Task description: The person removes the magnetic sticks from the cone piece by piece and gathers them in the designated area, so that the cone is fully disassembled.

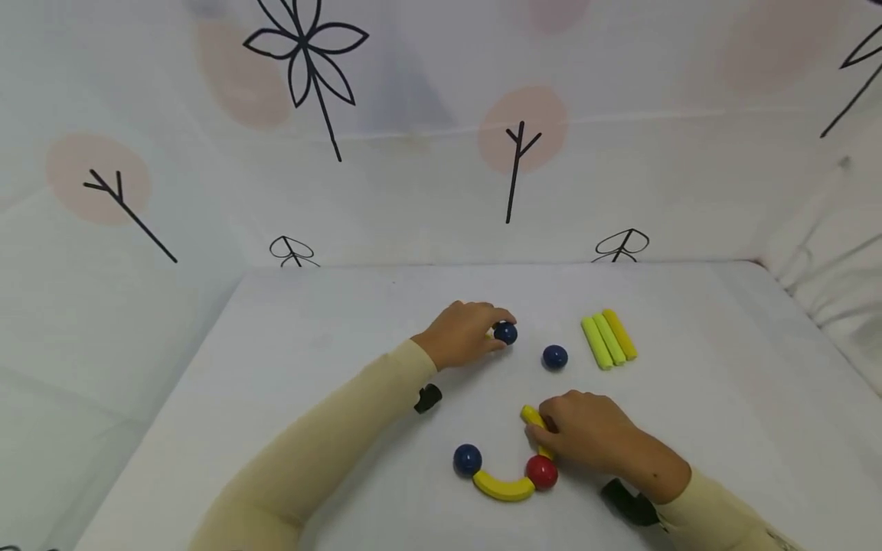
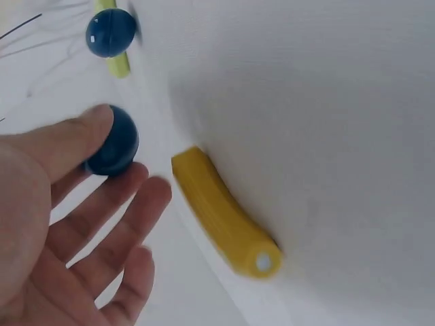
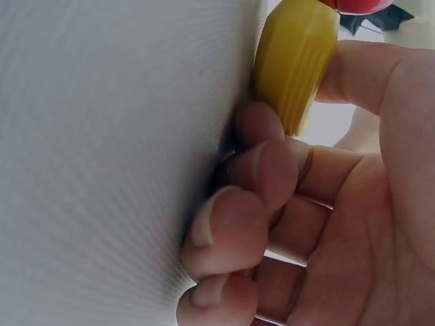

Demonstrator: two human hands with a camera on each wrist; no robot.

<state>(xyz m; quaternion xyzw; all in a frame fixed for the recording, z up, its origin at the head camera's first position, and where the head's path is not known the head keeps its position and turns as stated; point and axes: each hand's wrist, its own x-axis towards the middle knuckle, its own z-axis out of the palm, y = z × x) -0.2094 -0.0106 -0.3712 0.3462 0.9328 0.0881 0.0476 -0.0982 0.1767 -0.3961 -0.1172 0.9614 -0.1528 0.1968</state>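
My left hand (image 1: 463, 334) pinches a dark blue ball (image 1: 506, 333) between thumb and fingers, toward the back of the table. In the left wrist view, a curved yellow stick (image 2: 221, 214) with a pale round spot on its end lies beside those fingers. My right hand (image 1: 586, 432) holds a yellow stick (image 3: 296, 61) between thumb and fingers, low at the tabletop. One end of that stick meets a red ball (image 1: 541, 473). From the red ball, a curved yellow stick (image 1: 504, 489) runs left to a second dark blue ball (image 1: 468, 460).
Another dark blue ball (image 1: 554, 357) sits between my hands, farther back. To its right lie two yellow-green sticks (image 1: 596, 343) and a straight yellow stick (image 1: 620, 334), side by side. A patterned white cloth (image 1: 413, 191) rises behind the white table (image 1: 331, 306).
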